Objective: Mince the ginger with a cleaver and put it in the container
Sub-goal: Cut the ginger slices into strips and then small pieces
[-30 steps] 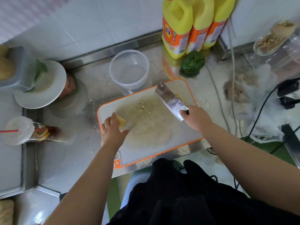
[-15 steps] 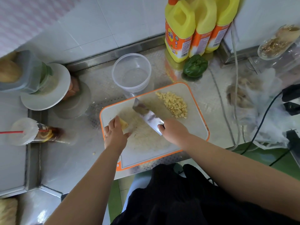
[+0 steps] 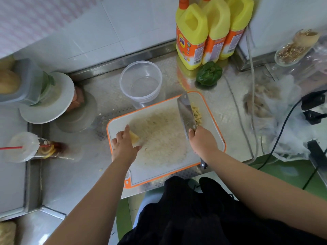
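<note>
My right hand [image 3: 203, 140] gripped the cleaver [image 3: 186, 114] beside the minced ginger [image 3: 196, 114] at the cutting board [image 3: 159, 175]'s far right corner, my left hand [image 3: 124, 145] pinching the ginger chunk [image 3: 134, 137]; a careless sweep risked scattering bits off that edge.

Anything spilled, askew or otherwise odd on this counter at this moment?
Yes, minor. A few yellow ginger bits lie off the cutting board on the steel counter, left of its near corner. A lidded iced drink cup with a red straw seems to lie on its side at the left edge. The clear container is still empty.
</note>
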